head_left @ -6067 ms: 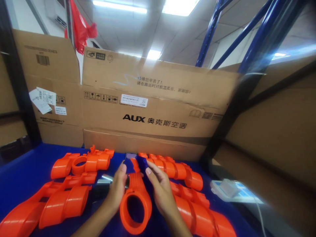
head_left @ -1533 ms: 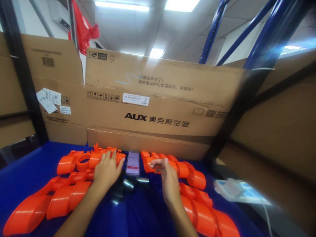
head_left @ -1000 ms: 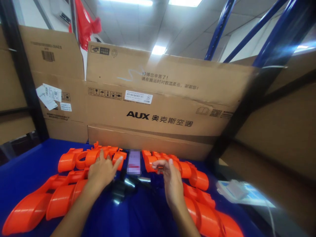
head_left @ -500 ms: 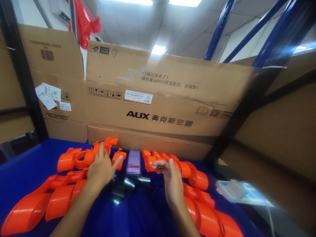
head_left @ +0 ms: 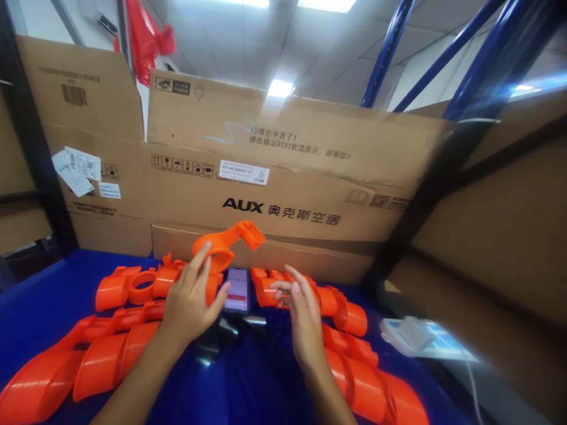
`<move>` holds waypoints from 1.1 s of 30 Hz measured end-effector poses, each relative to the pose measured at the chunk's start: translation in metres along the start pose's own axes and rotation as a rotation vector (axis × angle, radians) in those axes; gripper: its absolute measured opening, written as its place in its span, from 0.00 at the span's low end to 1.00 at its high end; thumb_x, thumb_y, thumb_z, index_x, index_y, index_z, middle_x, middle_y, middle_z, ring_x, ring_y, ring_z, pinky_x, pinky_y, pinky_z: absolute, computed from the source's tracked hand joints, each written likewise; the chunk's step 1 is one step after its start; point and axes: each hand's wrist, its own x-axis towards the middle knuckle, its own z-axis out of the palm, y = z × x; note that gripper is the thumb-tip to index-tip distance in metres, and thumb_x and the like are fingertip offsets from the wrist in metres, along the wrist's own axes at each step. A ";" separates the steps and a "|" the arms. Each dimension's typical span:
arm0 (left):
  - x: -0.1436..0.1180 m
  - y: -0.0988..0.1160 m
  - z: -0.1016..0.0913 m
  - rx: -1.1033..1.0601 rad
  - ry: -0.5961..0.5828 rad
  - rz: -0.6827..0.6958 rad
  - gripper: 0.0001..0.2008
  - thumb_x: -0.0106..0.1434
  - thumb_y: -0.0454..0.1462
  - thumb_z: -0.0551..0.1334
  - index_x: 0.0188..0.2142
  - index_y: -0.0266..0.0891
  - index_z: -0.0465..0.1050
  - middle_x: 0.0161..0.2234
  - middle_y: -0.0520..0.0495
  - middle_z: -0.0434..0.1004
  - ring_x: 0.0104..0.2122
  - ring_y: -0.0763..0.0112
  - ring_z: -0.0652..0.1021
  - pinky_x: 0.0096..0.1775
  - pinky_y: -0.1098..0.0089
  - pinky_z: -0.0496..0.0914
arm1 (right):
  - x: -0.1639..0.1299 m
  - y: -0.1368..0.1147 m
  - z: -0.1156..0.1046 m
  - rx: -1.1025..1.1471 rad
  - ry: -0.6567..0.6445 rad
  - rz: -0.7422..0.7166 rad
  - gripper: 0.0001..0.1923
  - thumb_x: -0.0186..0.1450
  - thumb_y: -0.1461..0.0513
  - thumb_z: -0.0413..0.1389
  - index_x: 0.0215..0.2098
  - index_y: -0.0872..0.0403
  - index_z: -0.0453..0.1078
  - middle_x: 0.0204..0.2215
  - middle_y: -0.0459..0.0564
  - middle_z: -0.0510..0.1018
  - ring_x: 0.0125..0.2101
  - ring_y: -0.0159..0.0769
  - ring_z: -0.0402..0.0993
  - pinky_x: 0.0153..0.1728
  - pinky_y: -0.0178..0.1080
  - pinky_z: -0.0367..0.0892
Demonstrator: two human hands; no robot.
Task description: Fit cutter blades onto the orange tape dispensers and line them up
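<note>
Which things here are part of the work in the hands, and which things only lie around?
In the work:
- left hand, lifting one orange plastic part
- right hand, open above the orange parts on the right
- orange parts on the left

Lying about:
- phone
- cardboard boxes
- white device
- red bag

Tall cardboard boxes (head_left: 283,177) walled the back of a blue worktop (head_left: 39,307). Blue rack beams (head_left: 381,53) crossed a white ceiling lit by fluorescent panels (head_left: 325,5).
</note>
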 end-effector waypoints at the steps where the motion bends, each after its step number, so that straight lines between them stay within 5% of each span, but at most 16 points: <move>1: -0.002 0.003 0.000 -0.044 -0.013 0.080 0.35 0.65 0.43 0.62 0.68 0.35 0.54 0.67 0.33 0.59 0.57 0.46 0.73 0.52 0.55 0.71 | 0.000 0.000 0.001 0.028 -0.006 0.012 0.29 0.68 0.47 0.55 0.63 0.48 0.63 0.41 0.50 0.82 0.36 0.40 0.76 0.37 0.41 0.69; 4: -0.007 0.008 0.003 -0.145 -0.069 0.232 0.30 0.64 0.41 0.63 0.64 0.34 0.61 0.66 0.32 0.62 0.55 0.49 0.75 0.50 0.58 0.73 | 0.001 0.001 0.003 0.160 -0.034 0.073 0.30 0.68 0.46 0.54 0.64 0.46 0.59 0.38 0.49 0.82 0.32 0.39 0.77 0.34 0.42 0.71; 8: -0.009 0.009 0.006 -0.206 -0.085 0.310 0.27 0.63 0.39 0.64 0.61 0.35 0.65 0.64 0.32 0.66 0.50 0.51 0.78 0.48 0.57 0.74 | 0.002 -0.001 0.003 0.306 -0.017 0.142 0.19 0.66 0.47 0.57 0.47 0.50 0.71 0.32 0.50 0.81 0.29 0.40 0.77 0.24 0.38 0.70; 15: -0.022 0.016 -0.003 -0.376 -0.053 0.448 0.28 0.60 0.36 0.66 0.60 0.47 0.69 0.57 0.38 0.73 0.39 0.60 0.79 0.41 0.60 0.74 | 0.001 -0.004 0.005 0.299 0.034 0.205 0.16 0.62 0.49 0.61 0.32 0.54 0.71 0.25 0.47 0.78 0.18 0.31 0.69 0.13 0.32 0.61; 20: -0.030 0.023 0.000 -0.825 0.038 0.068 0.24 0.62 0.52 0.60 0.53 0.44 0.73 0.51 0.37 0.67 0.36 0.60 0.74 0.33 0.61 0.72 | 0.001 0.000 0.003 0.200 0.082 0.275 0.19 0.60 0.48 0.63 0.26 0.53 0.67 0.15 0.40 0.71 0.12 0.25 0.60 0.10 0.29 0.52; 24: -0.021 0.033 0.007 -1.218 -0.211 -0.310 0.26 0.68 0.54 0.51 0.55 0.43 0.71 0.46 0.39 0.72 0.35 0.61 0.73 0.34 0.63 0.69 | -0.001 0.001 0.007 0.182 -0.051 0.335 0.21 0.60 0.47 0.63 0.25 0.53 0.66 0.14 0.40 0.69 0.11 0.23 0.55 0.10 0.28 0.48; 28: -0.013 0.047 0.012 -1.493 -0.485 -0.611 0.25 0.66 0.49 0.60 0.60 0.46 0.67 0.50 0.41 0.76 0.43 0.58 0.76 0.45 0.63 0.69 | -0.007 0.004 0.017 0.150 -0.137 0.309 0.20 0.62 0.45 0.61 0.31 0.53 0.69 0.17 0.40 0.71 0.11 0.22 0.54 0.11 0.28 0.47; 33: -0.011 0.053 0.015 -1.587 -0.541 -0.838 0.24 0.57 0.43 0.70 0.53 0.40 0.75 0.39 0.44 0.81 0.35 0.64 0.78 0.36 0.70 0.69 | -0.009 0.005 0.014 -0.190 -0.190 0.085 0.29 0.71 0.42 0.44 0.27 0.53 0.70 0.16 0.43 0.69 0.15 0.29 0.61 0.17 0.33 0.57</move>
